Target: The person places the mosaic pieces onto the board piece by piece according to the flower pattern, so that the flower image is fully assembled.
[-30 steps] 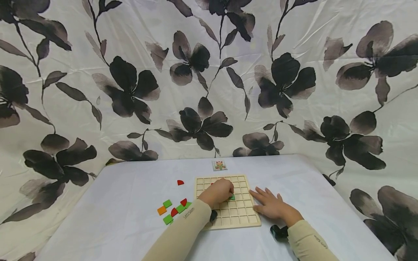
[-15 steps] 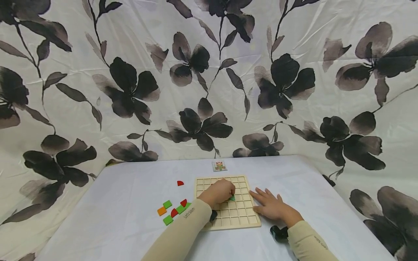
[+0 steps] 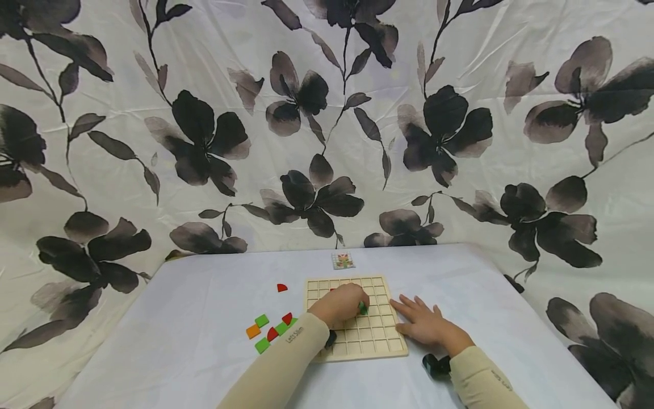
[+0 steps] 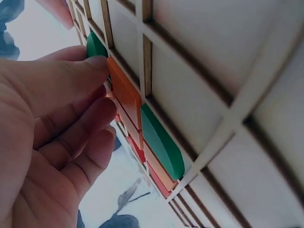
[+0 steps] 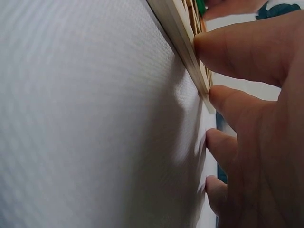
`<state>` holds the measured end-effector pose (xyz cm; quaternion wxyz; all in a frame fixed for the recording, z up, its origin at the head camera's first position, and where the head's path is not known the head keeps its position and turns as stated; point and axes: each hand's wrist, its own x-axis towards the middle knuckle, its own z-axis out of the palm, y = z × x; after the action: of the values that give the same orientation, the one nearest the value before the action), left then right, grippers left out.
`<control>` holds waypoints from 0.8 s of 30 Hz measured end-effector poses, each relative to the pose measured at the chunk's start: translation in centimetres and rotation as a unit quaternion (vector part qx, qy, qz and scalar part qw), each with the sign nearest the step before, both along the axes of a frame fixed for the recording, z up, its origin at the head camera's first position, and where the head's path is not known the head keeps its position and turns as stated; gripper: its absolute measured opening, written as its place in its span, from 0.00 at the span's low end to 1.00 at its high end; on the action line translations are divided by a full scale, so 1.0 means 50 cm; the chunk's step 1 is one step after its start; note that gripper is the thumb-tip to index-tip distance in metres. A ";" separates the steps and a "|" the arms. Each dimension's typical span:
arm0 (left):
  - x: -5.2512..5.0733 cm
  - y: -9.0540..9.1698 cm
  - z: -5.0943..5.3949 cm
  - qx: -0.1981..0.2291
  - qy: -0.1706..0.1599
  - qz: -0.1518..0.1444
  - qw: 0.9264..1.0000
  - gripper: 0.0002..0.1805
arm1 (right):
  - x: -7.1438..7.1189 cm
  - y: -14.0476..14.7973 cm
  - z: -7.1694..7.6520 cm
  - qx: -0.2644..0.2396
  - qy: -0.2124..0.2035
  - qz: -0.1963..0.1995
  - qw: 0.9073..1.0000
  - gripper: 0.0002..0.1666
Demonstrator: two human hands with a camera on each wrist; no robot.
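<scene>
A person in pale khaki sleeves (image 3: 276,369) works at a table (image 3: 168,346) covered in white cloth. In the middle lies a square wooden board (image 3: 370,347), divided into small square cells by raised strips. The left hand (image 3: 339,303) reaches in from 7 o'clock and pinches a green leaf-shaped piece (image 4: 96,46) between thumb and finger, slightly above the board's centre; whether the piece is fully down in its cell cannot be told. In the left wrist view, an orange piece (image 4: 125,88) sits in the board just beside those fingertips, followed by a second green piece (image 4: 163,144), with more orange and red pieces behind them.

The right hand (image 3: 428,324) rests at the board's 3 o'clock side, fingers spread, with the thumb and index fingertip touching the wooden edge and the other fingertips on the cloth.

Around the board, a small patterned card (image 3: 343,260) lies at 12 o'clock, near the far edge of the table. A lone red quarter-circle (image 3: 282,287) is at 10 o'clock. At 9 o'clock is a loose cluster of green squares (image 3: 262,320), red quarter-circles (image 3: 272,333) and one orange square (image 3: 253,331), partly covered by the left sleeve. Behind the table hangs a pale fabric (image 3: 378,216) printed with dark flowers.
</scene>
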<state>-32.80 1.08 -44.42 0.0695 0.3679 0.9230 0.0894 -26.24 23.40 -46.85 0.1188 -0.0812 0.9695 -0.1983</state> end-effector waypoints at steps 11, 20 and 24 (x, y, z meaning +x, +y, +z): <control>-0.002 -0.006 0.004 0.012 -0.015 -0.012 1.000 0.16 | 0.000 0.001 0.000 0.006 0.006 0.005 1.000 0.37; 0.003 -0.010 -0.007 0.017 0.007 -0.010 1.000 0.14 | 0.004 -0.001 -0.006 0.001 0.007 0.005 1.000 0.37; 0.007 -0.019 -0.004 0.003 0.035 -0.010 0.999 0.12 | 0.006 -0.001 -0.006 0.000 0.011 0.001 1.000 0.37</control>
<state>-32.44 0.12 -44.60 0.0368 0.3805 0.9207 0.0780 -25.94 23.35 -47.14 0.1086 -0.0839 0.9706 -0.1976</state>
